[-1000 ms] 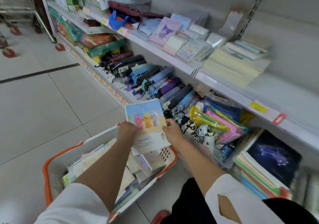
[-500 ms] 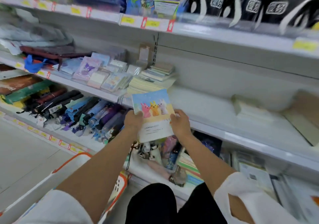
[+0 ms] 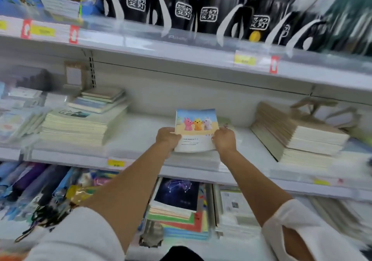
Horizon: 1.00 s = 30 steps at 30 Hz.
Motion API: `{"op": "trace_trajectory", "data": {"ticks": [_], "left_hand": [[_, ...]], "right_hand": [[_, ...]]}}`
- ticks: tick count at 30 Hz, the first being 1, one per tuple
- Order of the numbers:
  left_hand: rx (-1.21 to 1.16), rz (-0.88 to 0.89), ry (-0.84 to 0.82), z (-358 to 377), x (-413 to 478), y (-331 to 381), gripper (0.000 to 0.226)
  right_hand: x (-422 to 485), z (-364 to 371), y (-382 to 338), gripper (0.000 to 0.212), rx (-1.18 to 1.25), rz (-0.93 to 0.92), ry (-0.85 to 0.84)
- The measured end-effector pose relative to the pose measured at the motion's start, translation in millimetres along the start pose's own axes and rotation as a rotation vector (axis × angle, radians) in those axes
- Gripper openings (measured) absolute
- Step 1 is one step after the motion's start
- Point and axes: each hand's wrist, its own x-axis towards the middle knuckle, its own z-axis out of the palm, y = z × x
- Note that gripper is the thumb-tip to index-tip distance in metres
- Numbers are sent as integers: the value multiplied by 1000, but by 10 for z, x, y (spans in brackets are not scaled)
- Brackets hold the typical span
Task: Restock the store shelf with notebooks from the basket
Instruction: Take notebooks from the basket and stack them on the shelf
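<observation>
Both hands hold one notebook over the middle shelf: my left hand is clamped on its left edge and my right hand grips its right edge, fingers curled round the cover. Its front shows three cartoon rabbits, pink, orange and white, under a blue sky, with a white band of small print below. Its lower edge sits just over a low pile of pale booklets at the shelf front, though blur keeps me from telling whether it touches them. To my left on the same shelf lies a thick stack of cream notebooks with a few smaller books on top; to my right a taller stack of kraft-edged notebooks leans back. On the shelf above stand black pen packets with white Chinese lettering. Below, between my forearms, a dark notebook with a constellation cover tops a pile with coloured pages, and folded umbrellas fill the lower left. My white sleeves frame the bottom corners.
</observation>
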Motion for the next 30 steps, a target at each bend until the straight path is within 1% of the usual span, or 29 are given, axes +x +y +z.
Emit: {"op": "trace_trajectory", "data": {"ticks": [4,8,11,13,15,18,19,21,24,25,28,30], "left_hand": [[67,29,-82,556,333,117,31],[114,80,-108,996,696,184,31],[179,116,-120,1212,935,178,28],[209,123,-137,1304,1054,163,27],[266,122,-180,1363,1150,95,29],[345,132,-254,1395,1177,-52,32],[332,129,-276,1397,1191,-99,32],[266,138,-277,1389,1203,-169,27],[191,187,-191,1375,1203,-209,13],[179,194,-187,1374,1204,-219,9],[179,182,-235,1407,1227,-236,14],[194,178,-240,1432,1238,-210,32]], "right_hand": [[443,-315,105,34,-55,-9,91],[903,-440,299,35,-66,25,175],[1128,-471,404,32,-76,53,234],[1232,-458,429,38,-86,60,249],[1334,-435,482,44,-140,71,251],[1384,-419,599,43,-351,121,211],[1382,-422,651,39,-390,130,188],[1356,-426,755,31,-345,112,160],[1361,-447,801,29,-249,89,191],[1373,-449,803,30,-227,86,203],[1398,-412,782,34,-219,104,217],[1437,-392,797,39,-226,114,218]]}}
